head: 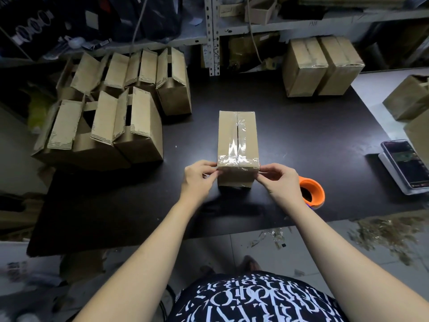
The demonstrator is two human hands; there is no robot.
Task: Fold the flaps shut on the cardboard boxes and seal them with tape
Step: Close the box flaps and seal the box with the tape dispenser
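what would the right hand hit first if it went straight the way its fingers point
The taped cardboard box, at its near right corner; the right hand seems to pinch clear tape right there.

no readable text, shirt [255,300] lettering illegible

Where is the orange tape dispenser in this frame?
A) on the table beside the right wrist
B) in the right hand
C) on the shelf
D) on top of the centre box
A: the orange tape dispenser sits on the black table by the right hand, which, like the left hand, pinches a near corner of the taped box.
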